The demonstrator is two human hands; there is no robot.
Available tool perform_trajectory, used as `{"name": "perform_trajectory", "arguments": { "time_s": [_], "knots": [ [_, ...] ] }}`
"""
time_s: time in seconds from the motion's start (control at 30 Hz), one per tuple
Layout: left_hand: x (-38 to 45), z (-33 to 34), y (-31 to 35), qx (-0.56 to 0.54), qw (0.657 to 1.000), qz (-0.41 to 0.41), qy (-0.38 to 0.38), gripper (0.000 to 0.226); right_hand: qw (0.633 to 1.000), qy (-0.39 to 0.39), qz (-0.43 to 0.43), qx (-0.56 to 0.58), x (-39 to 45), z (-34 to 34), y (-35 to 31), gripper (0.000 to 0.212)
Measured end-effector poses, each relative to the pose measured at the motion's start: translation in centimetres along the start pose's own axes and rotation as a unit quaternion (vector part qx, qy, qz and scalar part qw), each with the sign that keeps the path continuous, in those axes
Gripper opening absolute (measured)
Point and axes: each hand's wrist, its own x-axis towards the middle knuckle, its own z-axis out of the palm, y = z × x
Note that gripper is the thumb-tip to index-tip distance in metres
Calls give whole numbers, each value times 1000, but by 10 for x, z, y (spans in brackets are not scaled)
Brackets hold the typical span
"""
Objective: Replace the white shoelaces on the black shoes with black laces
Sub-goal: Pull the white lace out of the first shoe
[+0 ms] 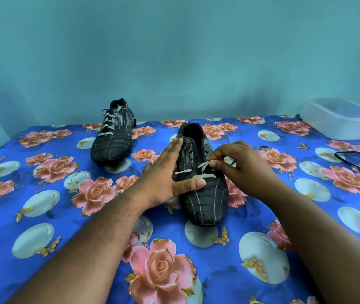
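Note:
A black striped shoe (203, 198) stands mid-table with its toe toward me; most of its upper eyelets are bare. A white lace (204, 176) still crosses its lowest eyelets. My left hand (166, 172) lies flat against the shoe's left side, fingers straight, thumb pressing on the toe area. My right hand (238, 165) pinches the white lace just above the right eyelets. A second black shoe (113, 137), fully laced in white, stands farther back on the left. Black laces (359, 165) lie on the cloth at the right edge.
The table wears a blue cloth (87, 216) with pink roses. A clear plastic tub (339, 119) sits at the back right corner. A teal wall rises right behind the table.

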Motion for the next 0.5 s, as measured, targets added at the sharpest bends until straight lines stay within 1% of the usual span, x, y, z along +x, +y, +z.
{"name": "perform_trajectory", "arguments": {
  "time_s": [0.07,0.17,0.3,0.37,0.43,0.5],
  "knots": [
    [0,0,1,0,1000,-1,1,138,1000,16,12,6,0,-2,-1,13],
    [0,0,1,-1,1000,-1,2,138,998,53,29,9,1,-1,0,11],
    [0,0,0,-6,1000,-2,4,137,996,73,56,16,4,-1,-1,10],
    [0,1,0,-12,1000,-5,0,135,993,86,72,41,3,-4,-5,10],
    [1,2,-1,-23,1000,-6,0,133,990,82,92,70,2,-4,-8,11],
    [2,2,-1,-17,1000,-4,0,133,981,83,124,121,2,-5,-8,12]
  ]
}}
